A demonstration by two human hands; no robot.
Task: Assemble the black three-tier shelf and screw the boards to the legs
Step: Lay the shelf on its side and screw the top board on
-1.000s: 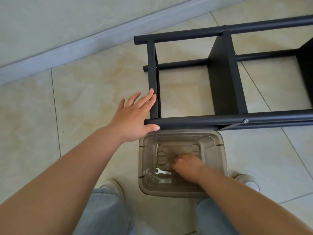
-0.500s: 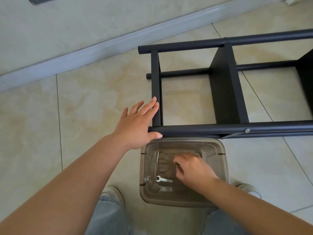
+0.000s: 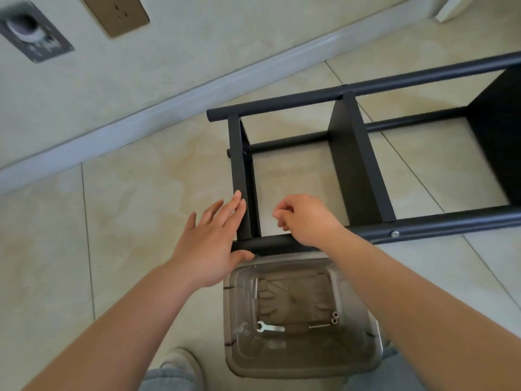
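No brand or writing can be read on any part. On the wall at the upper left sit a grey metal plate [image 3: 31,32] and a brown socket [image 3: 117,14].

The left hand [image 3: 208,244] lies flat, fingers straight and slightly spread; its fingertips touch the end board [image 3: 239,176] of the black shelf [image 3: 352,165] and its thumb touches the end of the near leg [image 3: 423,227].

The shelf lies on its side on the tiled floor [image 3: 127,207], its long axis running from the middle to the right and a little upward, with its end toward the left hand. A silver screw head [image 3: 394,234] shows in the near leg.

The right hand [image 3: 304,218] hovers over the near leg with fingers curled; thumb and forefinger are pressed together, but what they pinch cannot be seen.

Below the hands a clear plastic bin [image 3: 375,354] holds a small wrench [image 3: 269,327], a bolt [image 3: 318,325] and two nuts [image 3: 334,318].
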